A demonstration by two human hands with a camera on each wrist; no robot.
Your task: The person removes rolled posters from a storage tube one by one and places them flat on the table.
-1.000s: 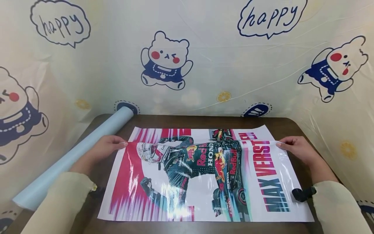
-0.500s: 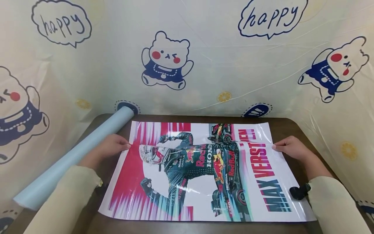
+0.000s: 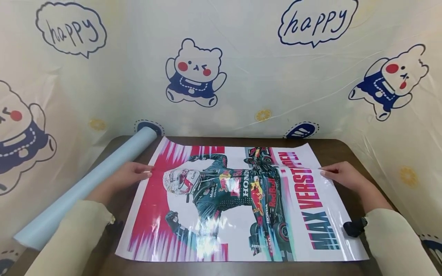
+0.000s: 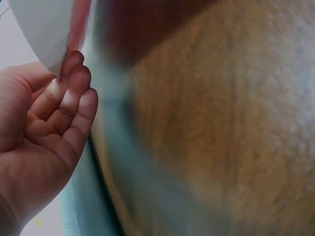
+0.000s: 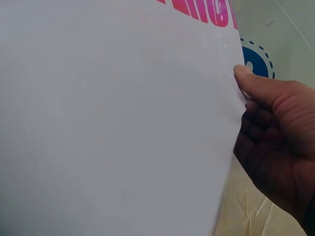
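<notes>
A glossy poster of a racing driver and a race car lies sideways over the dark table, with large lettering along its right side. My left hand pinches its left edge toward the far end; the left wrist view shows the thumb and fingertips of that hand on the sheet's edge. At the opposite edge, my right hand pinches the sheet between thumb and fingers, also seen as the hand in the right wrist view. Between the hands the poster bends in a ridge, and its far corners curl up.
A long pale blue roll lies diagonally along the table's left side, close to my left forearm. The brown table has rounded far corners. Behind and beside it hangs a cream sheet printed with bears.
Both hands keep their pinch on the poster's edges. Its far part has shifted and flexed, the far left corner now rising higher. The hands have moved only slightly.
</notes>
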